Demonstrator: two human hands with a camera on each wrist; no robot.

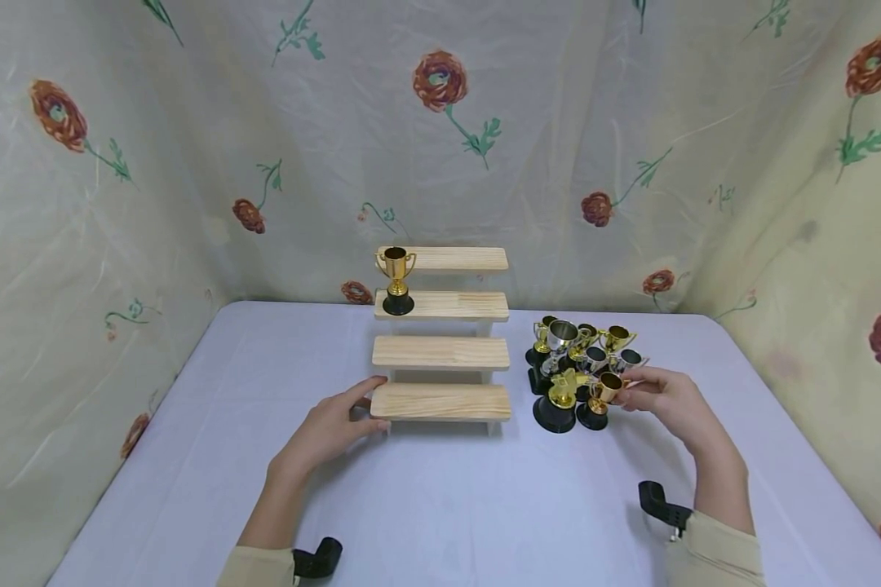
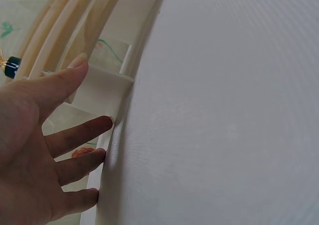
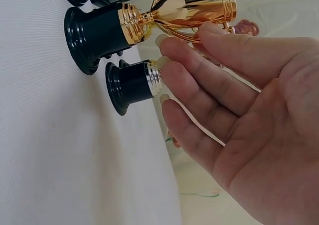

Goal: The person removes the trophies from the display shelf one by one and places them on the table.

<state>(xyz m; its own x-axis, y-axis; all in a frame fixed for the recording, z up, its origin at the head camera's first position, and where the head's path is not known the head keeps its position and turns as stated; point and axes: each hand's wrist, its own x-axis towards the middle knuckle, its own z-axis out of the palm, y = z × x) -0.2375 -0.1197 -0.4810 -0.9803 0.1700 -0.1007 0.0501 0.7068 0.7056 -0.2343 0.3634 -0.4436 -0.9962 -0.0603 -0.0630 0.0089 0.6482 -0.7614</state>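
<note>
At the right, my right hand (image 1: pixel 664 399) pinches the handle of a small gold trophy cup (image 3: pixel 194 8) between thumb and fingertips. The cup stands upright on its black base at the front of a cluster of trophies. Beside it is a gold trophy with a differently shaped top (image 1: pixel 562 390) on a wide black base. My left hand (image 1: pixel 330 428) is at the left end of a four-step wooden display stand (image 1: pixel 440 399). In the left wrist view its thumb lies near the board edge and the other fingers are spread.
One gold trophy cup (image 1: pixel 396 265) stands at the left of the stand's second step from the top. Behind the right hand's cup are several gold and silver cups, including a larger silver cup (image 1: pixel 561 335), close together. Flowered curtains (image 1: pixel 529 163) surround the white-covered table (image 1: pixel 440 505).
</note>
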